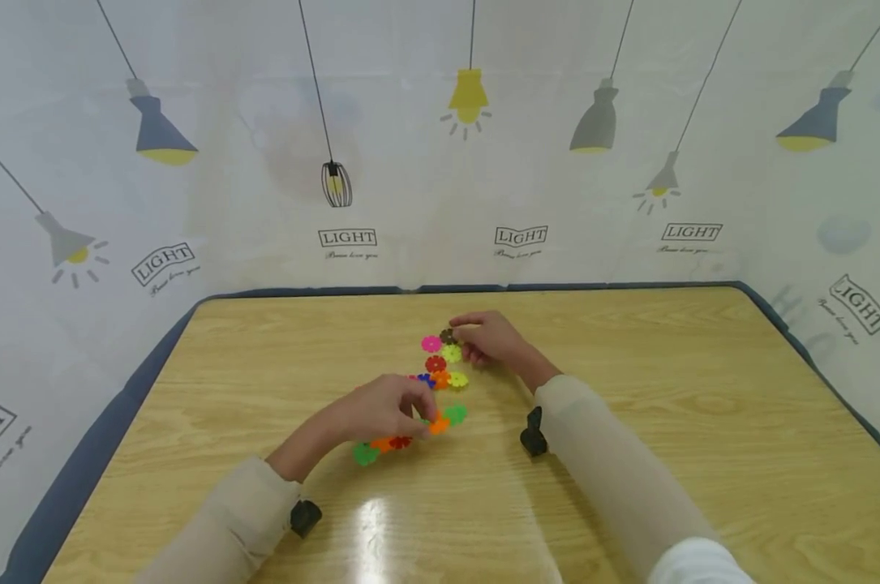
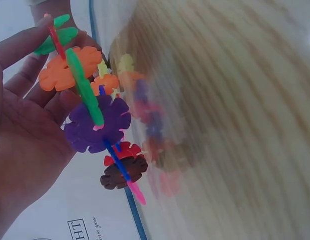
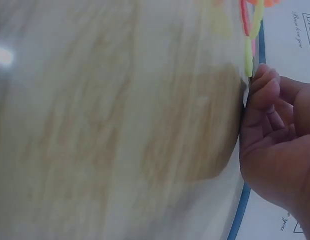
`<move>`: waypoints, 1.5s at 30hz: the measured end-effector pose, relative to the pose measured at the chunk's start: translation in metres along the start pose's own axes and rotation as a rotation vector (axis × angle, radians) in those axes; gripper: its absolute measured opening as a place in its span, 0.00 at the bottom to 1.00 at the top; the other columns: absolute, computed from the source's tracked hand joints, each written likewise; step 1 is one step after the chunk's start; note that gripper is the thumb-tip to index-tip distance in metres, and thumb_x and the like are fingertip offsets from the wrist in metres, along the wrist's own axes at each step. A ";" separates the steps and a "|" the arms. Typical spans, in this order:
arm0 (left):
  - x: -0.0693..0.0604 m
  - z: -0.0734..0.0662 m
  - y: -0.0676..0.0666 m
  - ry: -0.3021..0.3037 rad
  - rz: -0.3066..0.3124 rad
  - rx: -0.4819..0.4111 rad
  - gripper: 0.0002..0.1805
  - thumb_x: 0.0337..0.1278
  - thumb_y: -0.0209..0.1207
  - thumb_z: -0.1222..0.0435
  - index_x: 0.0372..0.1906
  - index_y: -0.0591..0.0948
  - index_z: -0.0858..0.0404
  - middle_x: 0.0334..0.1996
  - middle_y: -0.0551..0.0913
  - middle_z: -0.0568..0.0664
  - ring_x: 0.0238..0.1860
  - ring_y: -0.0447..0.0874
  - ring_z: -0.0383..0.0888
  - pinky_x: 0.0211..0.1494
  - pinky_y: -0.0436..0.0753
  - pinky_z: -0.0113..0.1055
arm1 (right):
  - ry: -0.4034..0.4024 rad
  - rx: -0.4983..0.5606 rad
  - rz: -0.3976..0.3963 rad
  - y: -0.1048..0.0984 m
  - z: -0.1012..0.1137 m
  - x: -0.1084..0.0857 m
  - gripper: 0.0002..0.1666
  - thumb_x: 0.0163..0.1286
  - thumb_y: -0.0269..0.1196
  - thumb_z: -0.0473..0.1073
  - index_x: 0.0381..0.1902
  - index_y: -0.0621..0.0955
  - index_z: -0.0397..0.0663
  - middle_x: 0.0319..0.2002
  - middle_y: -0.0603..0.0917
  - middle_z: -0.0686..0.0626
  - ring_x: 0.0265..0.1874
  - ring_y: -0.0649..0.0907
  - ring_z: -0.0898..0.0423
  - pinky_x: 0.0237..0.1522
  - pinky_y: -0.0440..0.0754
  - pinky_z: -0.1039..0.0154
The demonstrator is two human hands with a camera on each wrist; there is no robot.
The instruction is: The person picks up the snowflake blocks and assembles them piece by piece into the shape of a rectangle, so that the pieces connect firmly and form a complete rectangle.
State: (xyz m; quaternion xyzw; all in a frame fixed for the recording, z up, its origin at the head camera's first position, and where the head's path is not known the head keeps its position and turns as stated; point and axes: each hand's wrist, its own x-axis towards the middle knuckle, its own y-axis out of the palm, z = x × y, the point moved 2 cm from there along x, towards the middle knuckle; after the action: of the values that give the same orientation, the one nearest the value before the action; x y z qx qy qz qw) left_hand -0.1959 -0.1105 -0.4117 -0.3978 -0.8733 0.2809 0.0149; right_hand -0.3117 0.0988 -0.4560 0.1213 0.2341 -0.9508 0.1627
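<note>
My left hand (image 1: 388, 405) is over a near row of plastic flower-shaped interlocking discs, its thumb and fingers pinching the row. That row shows a green disc (image 1: 365, 453), an orange disc (image 1: 438, 422) and others partly hidden by the hand. The left wrist view shows slotted discs joined at angles, including a purple disc (image 2: 99, 124). Farther off, my right hand (image 1: 489, 339) has its thumb and index finger at a brown disc (image 1: 448, 336). In the right wrist view its fingers are curled and the fingertips' contact is hidden.
Beyond the left hand lie more discs, among them a pink disc (image 1: 431, 344), a red disc (image 1: 435, 364) and a yellow disc (image 1: 457, 380). The wooden table (image 1: 264, 349) ends at a blue edge against a lamp-printed white curtain (image 1: 410, 162).
</note>
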 end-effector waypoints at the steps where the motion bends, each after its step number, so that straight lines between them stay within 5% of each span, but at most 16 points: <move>1: 0.000 0.000 0.001 0.000 0.004 0.000 0.04 0.58 0.65 0.66 0.38 0.82 0.57 0.36 0.82 0.45 0.32 0.81 0.43 0.40 0.81 0.35 | 0.007 -0.016 -0.008 0.001 0.001 0.001 0.21 0.72 0.58 0.46 0.62 0.77 0.51 0.20 0.79 0.48 0.13 0.73 0.59 0.17 0.76 0.69; 9: 0.002 0.002 0.002 -0.019 0.004 0.061 0.20 0.60 0.64 0.62 0.58 0.80 0.55 0.44 0.83 0.45 0.46 0.80 0.43 0.46 0.81 0.37 | 0.033 -0.226 -0.047 0.005 0.009 0.003 0.20 0.71 0.59 0.44 0.60 0.78 0.50 0.17 0.77 0.50 0.10 0.72 0.59 0.15 0.74 0.70; 13: 0.002 0.004 0.004 -0.019 0.019 0.091 0.19 0.62 0.62 0.58 0.58 0.81 0.56 0.48 0.83 0.44 0.44 0.79 0.41 0.45 0.80 0.35 | 0.050 -0.202 -0.039 0.003 0.007 0.003 0.15 0.70 0.61 0.43 0.51 0.79 0.42 0.18 0.78 0.50 0.12 0.73 0.59 0.17 0.76 0.69; 21: 0.003 0.007 0.010 -0.038 -0.009 0.030 0.14 0.64 0.61 0.57 0.51 0.83 0.58 0.37 0.85 0.42 0.34 0.79 0.39 0.38 0.79 0.33 | 0.069 -0.118 -0.002 -0.006 -0.001 -0.005 0.14 0.72 0.60 0.45 0.29 0.80 0.40 0.17 0.77 0.51 0.13 0.74 0.60 0.18 0.76 0.69; 30: 0.006 0.012 0.012 -0.061 -0.028 0.029 0.13 0.63 0.61 0.59 0.49 0.83 0.60 0.30 0.84 0.44 0.27 0.76 0.38 0.33 0.77 0.33 | 0.027 0.035 0.094 -0.016 -0.006 -0.030 0.14 0.75 0.53 0.42 0.41 0.79 0.34 0.23 0.80 0.48 0.19 0.76 0.59 0.23 0.77 0.67; 45: 0.011 0.016 0.014 -0.133 -0.021 0.033 0.09 0.61 0.63 0.57 0.43 0.84 0.56 0.32 0.84 0.42 0.30 0.75 0.40 0.35 0.78 0.34 | 0.016 0.148 0.234 -0.006 -0.008 -0.076 0.14 0.74 0.56 0.43 0.43 0.79 0.35 0.24 0.82 0.45 0.19 0.78 0.57 0.24 0.78 0.65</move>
State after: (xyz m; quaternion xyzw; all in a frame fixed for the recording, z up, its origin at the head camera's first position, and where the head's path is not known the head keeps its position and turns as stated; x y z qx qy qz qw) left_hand -0.1973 -0.1030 -0.4340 -0.3687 -0.8717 0.3211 -0.0336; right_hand -0.2430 0.1271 -0.4372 0.1671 0.1486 -0.9391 0.2611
